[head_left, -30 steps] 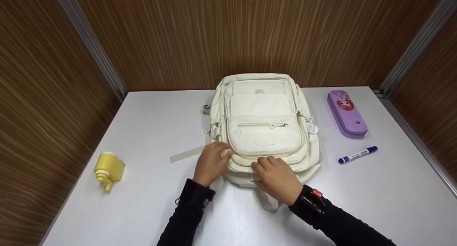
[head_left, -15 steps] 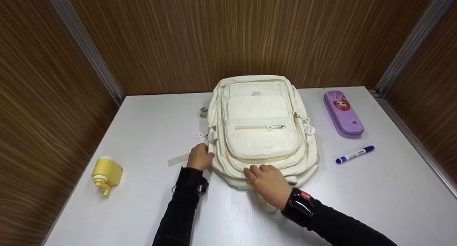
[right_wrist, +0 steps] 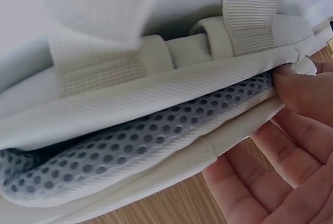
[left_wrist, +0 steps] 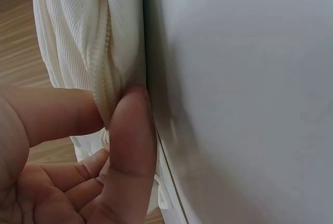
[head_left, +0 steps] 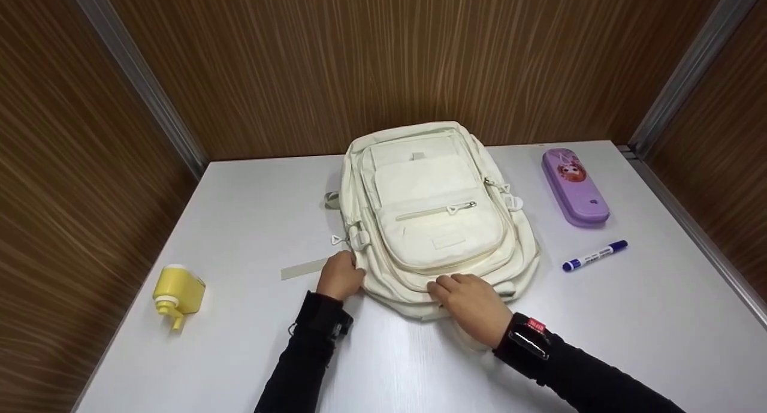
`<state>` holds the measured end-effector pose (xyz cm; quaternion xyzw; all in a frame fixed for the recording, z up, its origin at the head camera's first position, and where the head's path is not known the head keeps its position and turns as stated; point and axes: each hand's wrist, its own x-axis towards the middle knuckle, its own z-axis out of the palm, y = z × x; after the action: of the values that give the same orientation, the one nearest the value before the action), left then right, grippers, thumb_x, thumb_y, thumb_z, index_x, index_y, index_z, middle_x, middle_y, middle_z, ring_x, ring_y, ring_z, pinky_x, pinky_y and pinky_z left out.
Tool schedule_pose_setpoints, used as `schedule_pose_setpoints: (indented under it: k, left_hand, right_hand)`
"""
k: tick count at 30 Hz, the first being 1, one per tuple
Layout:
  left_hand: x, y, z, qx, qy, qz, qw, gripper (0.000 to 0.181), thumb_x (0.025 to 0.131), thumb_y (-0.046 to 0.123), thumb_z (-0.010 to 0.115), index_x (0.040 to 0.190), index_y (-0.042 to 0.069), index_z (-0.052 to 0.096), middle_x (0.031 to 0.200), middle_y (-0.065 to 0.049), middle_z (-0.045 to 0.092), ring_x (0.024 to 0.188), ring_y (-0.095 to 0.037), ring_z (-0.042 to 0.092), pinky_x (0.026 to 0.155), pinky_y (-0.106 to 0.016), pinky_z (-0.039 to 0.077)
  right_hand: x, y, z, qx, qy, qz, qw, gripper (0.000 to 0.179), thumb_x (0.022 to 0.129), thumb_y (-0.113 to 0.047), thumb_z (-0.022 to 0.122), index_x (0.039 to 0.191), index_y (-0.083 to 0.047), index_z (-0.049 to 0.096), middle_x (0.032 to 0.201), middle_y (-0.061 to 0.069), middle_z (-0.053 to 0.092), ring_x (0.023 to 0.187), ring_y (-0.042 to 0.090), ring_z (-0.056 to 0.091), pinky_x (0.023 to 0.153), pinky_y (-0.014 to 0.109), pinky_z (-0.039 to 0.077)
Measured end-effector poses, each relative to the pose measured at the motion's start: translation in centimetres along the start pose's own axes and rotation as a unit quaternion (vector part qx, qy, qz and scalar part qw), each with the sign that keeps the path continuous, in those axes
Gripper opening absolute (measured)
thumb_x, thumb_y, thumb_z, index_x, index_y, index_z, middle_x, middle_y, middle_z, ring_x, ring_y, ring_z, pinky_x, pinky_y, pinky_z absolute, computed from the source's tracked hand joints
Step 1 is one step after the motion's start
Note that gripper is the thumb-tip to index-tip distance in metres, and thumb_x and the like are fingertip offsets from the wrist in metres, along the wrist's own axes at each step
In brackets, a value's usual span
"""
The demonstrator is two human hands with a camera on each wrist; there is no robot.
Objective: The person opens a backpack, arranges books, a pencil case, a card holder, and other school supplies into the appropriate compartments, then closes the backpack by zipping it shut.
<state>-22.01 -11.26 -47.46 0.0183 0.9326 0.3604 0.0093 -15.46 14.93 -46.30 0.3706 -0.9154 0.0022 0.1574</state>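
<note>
A cream backpack (head_left: 440,179) lies on the white table, front pockets up and slightly turned, its top leaning left. My left hand (head_left: 340,276) is at its lower left edge. In the left wrist view the thumb and index finger pinch the fabric beside a zipper (left_wrist: 101,63). My right hand (head_left: 473,308) holds the bottom edge, its thumb beneath and fingers over the front in the head view. Grey dotted mesh (right_wrist: 151,130) and webbing straps (right_wrist: 252,16) show in the right wrist view. The bag's inside is mostly hidden.
A purple pencil case (head_left: 576,188) and a blue-capped marker (head_left: 595,256) lie right of the backpack. On the left is a yellow crank-handled device (head_left: 180,290). A pale strap (head_left: 302,269) extends leftward from the bag. Wood-patterned panels (head_left: 389,59) border the table.
My left hand has moved from the front pocket's edge to the bag's lower left side. The backpack has turned slightly, its top swinging left. My right hand stays at the bottom edge.
</note>
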Motion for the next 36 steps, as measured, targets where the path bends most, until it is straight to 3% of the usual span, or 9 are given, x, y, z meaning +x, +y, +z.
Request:
schedule_pose_setpoints:
  k: [11, 17, 23, 26, 28, 31, 34, 36]
  left_hand:
    - [-2.2, 1.7, 1.2, -0.01, -0.023, 0.008, 0.9997, 0.024, 0.078, 0.004, 0.061, 0.063, 0.012, 0.043, 0.062, 0.001, 0.041, 0.057, -0.017, 0.041, 0.052, -0.027, 0.032]
    - [-2.6, 2.4, 2.0, -0.014, -0.051, -0.003, 0.9986, 0.023, 0.08, 0.007, 0.062, 0.066, 0.013, 0.045, 0.063, 0.002, 0.043, 0.056, -0.016, 0.042, 0.051, -0.027, 0.033]
    - [-2.8, 2.9, 2.0, -0.005, -0.068, 0.011, 0.9976, 0.036, 0.084, 0.017, 0.067, 0.057, 0.017, 0.043, 0.056, 0.006, 0.042, 0.051, -0.012, 0.041, 0.048, -0.025, 0.032]
    - [-2.5, 2.8, 0.9, 0.005, -0.046, 0.011, 0.9989, 0.035, 0.086, 0.027, 0.069, 0.06, 0.016, 0.049, 0.058, 0.005, 0.047, 0.052, -0.013, 0.045, 0.05, -0.026, 0.035]
    - [-2.1, 2.5, -0.1, 0.01, -0.008, 0.016, 0.9998, 0.026, 0.087, 0.027, 0.067, 0.068, 0.013, 0.056, 0.063, 0.002, 0.054, 0.056, -0.015, 0.05, 0.052, -0.028, 0.039]
    - [-0.9, 1.9, -1.3, 0.033, 0.062, 0.056, 0.996, 0.008, 0.086, 0.014, 0.062, 0.089, 0.008, 0.066, 0.08, -0.006, 0.062, 0.07, -0.023, 0.058, 0.061, -0.035, 0.046]
    - [0.6, 1.2, -2.0, 0.058, 0.103, 0.098, 0.9881, 0.026, 0.083, -0.002, 0.059, 0.106, 0.006, 0.067, 0.103, -0.013, 0.064, 0.091, -0.033, 0.061, 0.074, -0.043, 0.051]
    - [1.5, 0.9, -2.1, 0.072, 0.102, 0.108, 0.9862, 0.031, 0.081, -0.008, 0.06, 0.107, 0.005, 0.068, 0.114, -0.014, 0.063, 0.1, -0.036, 0.061, 0.081, -0.046, 0.052]
  right_hand:
    - [-1.3, 2.8, -0.3, 0.05, 0.0, 0.017, 0.9986, 0.04, 0.072, 0.003, 0.073, 0.108, -0.014, 0.068, 0.103, 0.001, 0.068, 0.099, 0.021, 0.065, 0.092, 0.039, 0.053]
    - [-1.8, 4.3, -0.3, 0.053, 0.02, 0.024, 0.9981, 0.032, 0.074, 0.002, 0.073, 0.101, -0.015, 0.068, 0.097, 0.0, 0.067, 0.093, 0.02, 0.066, 0.085, 0.037, 0.054]
    - [-2.1, 5.1, -0.4, 0.051, 0.014, 0.039, 0.9979, 0.033, 0.074, 0.005, 0.07, 0.1, -0.014, 0.067, 0.098, 0.001, 0.067, 0.094, 0.021, 0.066, 0.084, 0.038, 0.054]
    - [-2.0, 4.7, -0.8, 0.053, 0.006, 0.048, 0.9974, 0.036, 0.07, 0.005, 0.069, 0.101, -0.014, 0.066, 0.1, 0.002, 0.067, 0.098, 0.025, 0.065, 0.088, 0.042, 0.053]
    - [-1.8, 3.9, -1.1, 0.061, 0.004, 0.045, 0.9971, 0.04, 0.068, 0.0, 0.07, 0.105, -0.015, 0.065, 0.103, 0.003, 0.067, 0.1, 0.026, 0.064, 0.091, 0.045, 0.051]
    - [-1.3, 2.4, -1.2, 0.07, 0.015, 0.026, 0.9971, 0.044, 0.068, -0.01, 0.076, 0.111, -0.017, 0.064, 0.106, 0.003, 0.066, 0.1, 0.026, 0.063, 0.092, 0.045, 0.05]
    - [-0.6, 0.7, -0.9, 0.048, 0.029, -0.009, 0.9984, 0.04, 0.07, -0.019, 0.08, 0.108, -0.019, 0.066, 0.105, 0.004, 0.064, 0.096, 0.025, 0.063, 0.086, 0.042, 0.052]
    - [-0.2, -0.2, -0.5, 0.016, 0.033, -0.026, 0.999, 0.032, 0.071, -0.018, 0.08, 0.101, -0.019, 0.067, 0.101, 0.004, 0.062, 0.091, 0.024, 0.062, 0.079, 0.039, 0.053]
